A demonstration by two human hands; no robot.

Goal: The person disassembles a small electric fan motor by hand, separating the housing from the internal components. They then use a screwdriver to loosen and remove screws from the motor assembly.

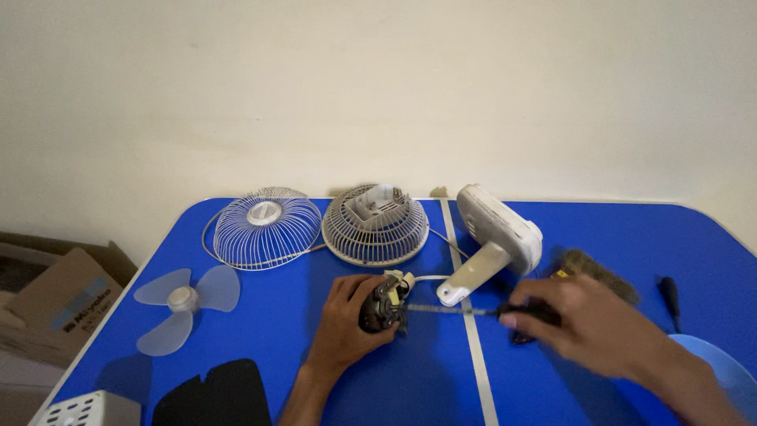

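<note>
My left hand (347,319) grips a small dark fan motor (385,304) with copper windings, resting on the blue table (276,331). My right hand (587,323) holds a screwdriver (473,311) by its black handle. Its shaft lies level and its tip reaches the motor's right side. A white cord runs from the motor to the white fan base (497,237) lying just behind.
Two white wire fan grilles (264,226) (375,225) sit at the back. A pale blue fan blade (180,304) lies left. A black cover (213,394) and white box (83,410) sit at the near left. A brush (603,274), another screwdriver (670,298) and a blue bowl (721,367) are right.
</note>
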